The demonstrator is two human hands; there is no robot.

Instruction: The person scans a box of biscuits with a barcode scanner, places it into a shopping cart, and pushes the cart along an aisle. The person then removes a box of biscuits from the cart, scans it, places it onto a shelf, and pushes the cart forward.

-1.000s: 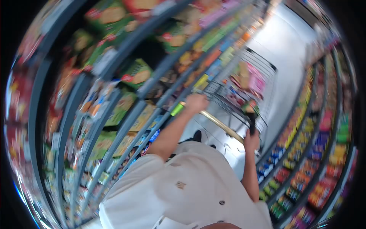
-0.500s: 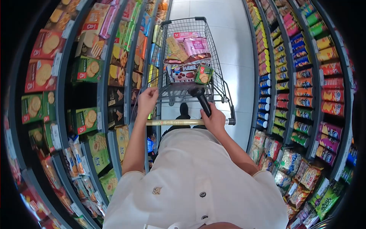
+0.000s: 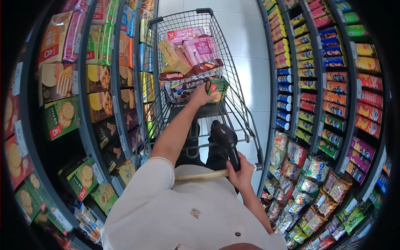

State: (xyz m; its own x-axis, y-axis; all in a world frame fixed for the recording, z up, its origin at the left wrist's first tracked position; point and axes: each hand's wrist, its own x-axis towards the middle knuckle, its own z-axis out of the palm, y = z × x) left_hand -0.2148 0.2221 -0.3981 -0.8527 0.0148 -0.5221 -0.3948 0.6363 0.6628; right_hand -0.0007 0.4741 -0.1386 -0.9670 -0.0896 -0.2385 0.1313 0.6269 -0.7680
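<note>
In the head view, my left hand [image 3: 201,96] reaches down into the shopping cart [image 3: 231,75], its fingers closed on the left edge of a green cracker box [image 3: 217,89]. My right hand [image 3: 242,174] is wrapped round the handle of a black handheld barcode scanner [image 3: 226,139], beside the cart's pale push bar [image 3: 200,176]. Left of the green box lies a dark-and-white snack pack [image 3: 178,92]. Behind them are a brown pack [image 3: 208,66], a yellow pack [image 3: 173,58], a pink-purple pack [image 3: 201,49] and a pink pack [image 3: 183,34].
Shelves of biscuit boxes [image 3: 62,114] stand close on the left, with price tags along their edges. On the right, shelves hold chip canisters [image 3: 335,95] and bagged snacks [image 3: 296,183]. Pale floor tiles [image 3: 246,41] show between the cart and the right shelf.
My left hand has moved from above the cart's left side to the green cracker box. The scanner and right hand are lower in view, and my body has leaned forward.
</note>
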